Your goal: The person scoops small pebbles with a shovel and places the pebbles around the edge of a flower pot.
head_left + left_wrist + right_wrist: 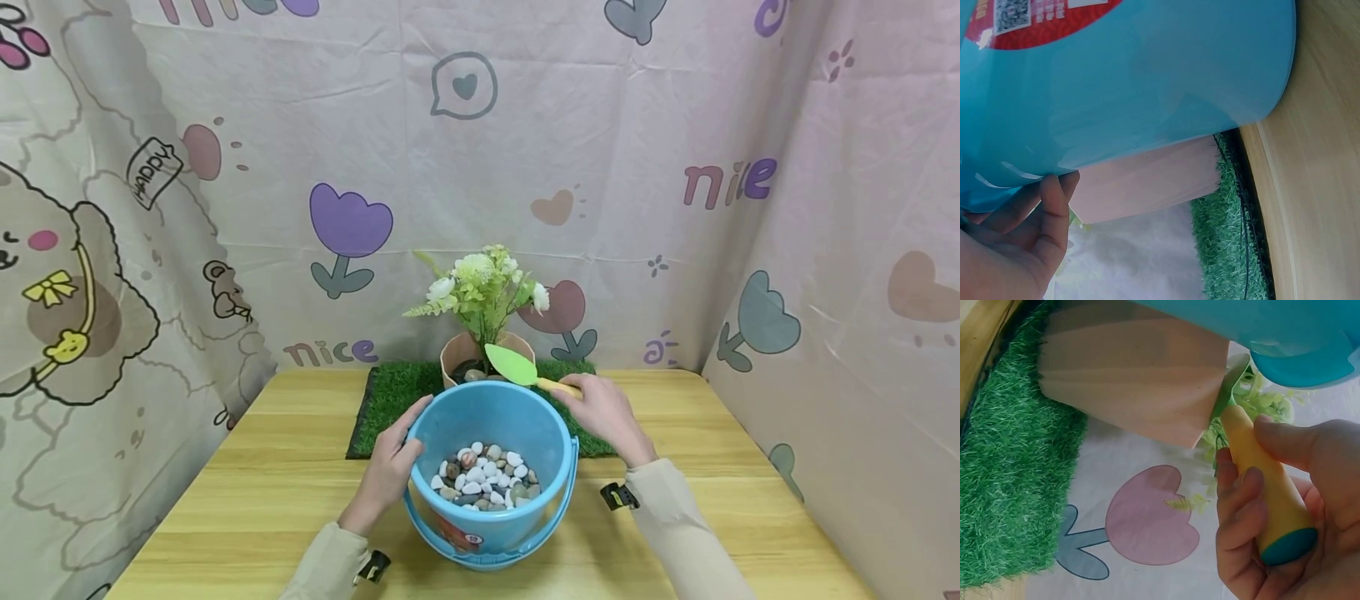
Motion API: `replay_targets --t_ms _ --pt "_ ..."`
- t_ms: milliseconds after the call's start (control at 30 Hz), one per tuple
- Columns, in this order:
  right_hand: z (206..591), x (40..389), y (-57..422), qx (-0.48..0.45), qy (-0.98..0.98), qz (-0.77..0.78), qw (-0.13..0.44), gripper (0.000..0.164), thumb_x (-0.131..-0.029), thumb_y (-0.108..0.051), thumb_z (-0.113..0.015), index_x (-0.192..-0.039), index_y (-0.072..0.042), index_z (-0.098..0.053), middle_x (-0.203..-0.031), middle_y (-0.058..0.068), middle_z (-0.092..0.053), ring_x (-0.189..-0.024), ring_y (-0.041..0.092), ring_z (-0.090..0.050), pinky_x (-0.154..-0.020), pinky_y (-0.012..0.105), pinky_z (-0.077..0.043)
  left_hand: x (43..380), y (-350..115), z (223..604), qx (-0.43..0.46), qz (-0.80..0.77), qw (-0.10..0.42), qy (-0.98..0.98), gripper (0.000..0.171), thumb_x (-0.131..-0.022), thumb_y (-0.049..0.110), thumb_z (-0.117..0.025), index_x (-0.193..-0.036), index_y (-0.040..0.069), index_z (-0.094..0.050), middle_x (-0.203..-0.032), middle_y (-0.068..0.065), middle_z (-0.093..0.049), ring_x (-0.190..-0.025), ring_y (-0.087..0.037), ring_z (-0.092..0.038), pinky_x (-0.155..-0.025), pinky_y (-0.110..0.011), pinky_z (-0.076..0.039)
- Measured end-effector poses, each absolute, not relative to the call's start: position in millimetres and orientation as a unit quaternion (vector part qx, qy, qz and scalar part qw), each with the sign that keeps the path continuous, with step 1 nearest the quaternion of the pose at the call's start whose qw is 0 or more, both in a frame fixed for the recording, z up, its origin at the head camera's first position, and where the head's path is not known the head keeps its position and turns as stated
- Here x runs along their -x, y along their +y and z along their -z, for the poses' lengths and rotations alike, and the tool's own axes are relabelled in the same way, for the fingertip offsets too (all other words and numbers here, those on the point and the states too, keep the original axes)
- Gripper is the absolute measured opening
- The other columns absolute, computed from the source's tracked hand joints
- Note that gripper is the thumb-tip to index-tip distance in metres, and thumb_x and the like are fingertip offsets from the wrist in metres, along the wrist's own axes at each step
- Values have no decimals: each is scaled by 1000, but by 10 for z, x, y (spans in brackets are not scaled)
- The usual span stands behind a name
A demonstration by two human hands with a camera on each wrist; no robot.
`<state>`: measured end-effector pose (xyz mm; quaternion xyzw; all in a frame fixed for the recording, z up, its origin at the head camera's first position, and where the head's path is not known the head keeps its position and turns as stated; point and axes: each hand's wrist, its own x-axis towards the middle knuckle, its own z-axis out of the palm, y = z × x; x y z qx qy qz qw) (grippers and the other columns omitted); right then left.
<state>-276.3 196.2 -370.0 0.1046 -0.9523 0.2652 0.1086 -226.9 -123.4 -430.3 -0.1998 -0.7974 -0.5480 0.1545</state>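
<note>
A blue plastic bucket (491,521) stands on the table, with white, brown and grey pebbles (483,477) in its bottom. My left hand (388,462) grips its left rim, thumb at the edge and fingers against the outer wall (1135,94). In my right hand (607,412) is a toy trowel with a green blade (512,364) and a yellow handle (1272,487); the fingers curl round that handle. The blade is over the front of a pinkish flowerpot (453,354) just behind the bucket. White flowers and leaves (480,287) rise from this pot, and a few stones (472,375) show inside it.
Under the pot lies a mat of artificial grass (397,400). The wooden table (277,467) extends to both sides, with a printed cloth (480,167) hanging behind it. The bucket's blue handle (555,521) hangs down at the front.
</note>
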Motion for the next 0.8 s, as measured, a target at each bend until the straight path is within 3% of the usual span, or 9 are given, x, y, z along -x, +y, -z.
replay_targets --t_ms 333,533,800 --pt "3819 2742 1979 -137 -958 -245 63 31 -98 -32 -57 -119 -12 -68 -75 -3 -62 -59 12 -51 -56 29 -41 2270 -1246 4310 204 548 153 -797 63 -89 0 -41 -150 13 -41 -144 -17 -52 -118 -38 -62 -82 -41 -58" --pt "3878 2734 1994 -168 -954 -239 62 33 -97 -34 -57 -118 -11 -68 -75 -6 -63 -60 9 -53 -57 27 -43 2271 -1246 4304 203 544 157 -799 63 -88 0 -41 -150 15 -41 -144 -17 -52 -118 -38 -61 -83 -42 -58" --pt "3999 2721 2025 -205 -939 -271 62 25 -100 -24 -53 -117 -7 -62 -77 -3 -62 -61 6 -55 -57 25 -47 2271 -1238 4307 202 543 158 -800 63 -88 0 -41 -150 14 -42 -143 -17 -53 -118 -38 -62 -83 -43 -58"
